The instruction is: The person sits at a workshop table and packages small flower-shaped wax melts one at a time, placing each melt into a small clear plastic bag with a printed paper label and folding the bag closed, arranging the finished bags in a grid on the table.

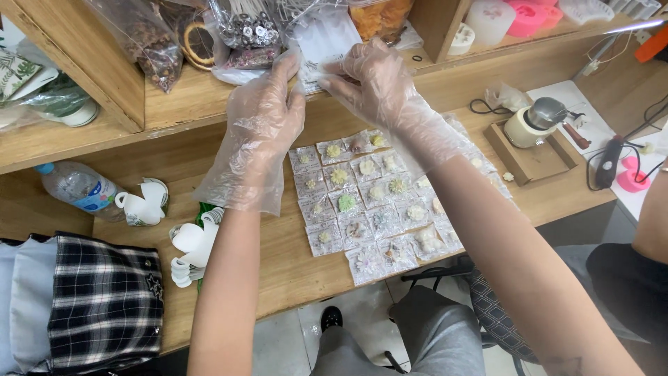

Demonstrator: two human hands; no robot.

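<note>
Head view, only view. Both hands are wearing loose clear plastic gloves and are meeting at upper centre of the frame. The left hand [261, 115] is reaching up with its fingers pinched narrow on the edge of a small clear packet [321, 52]; the right hand [379, 87] is pinching the same packet from the other side, fingers curled close together. The packet is sitting at the top centre, just in front of the shelf edge, touching both gloves.

Below the hands, at centre frame, rows of small sealed packets of wax flowers [369, 198] are lying flat on the wooden table [278, 264], edges touching or overlapping. Left of them a stack of white paper cups [191, 247] is lying on its side, with another white cup [142, 203] and a plastic water bottle [76, 188] further left. A plaid cloth [104, 299] is hanging at lower left. On the shelf at upper left, clear bags of dried bits [156, 42] and a bag of metal-tabbed wicks [247, 28] are leaning. At right a small cream melting pot [532, 124] is sitting on a wooden tray [532, 161]. Another person's arm [654, 216] is showing at the far right edge.
</note>
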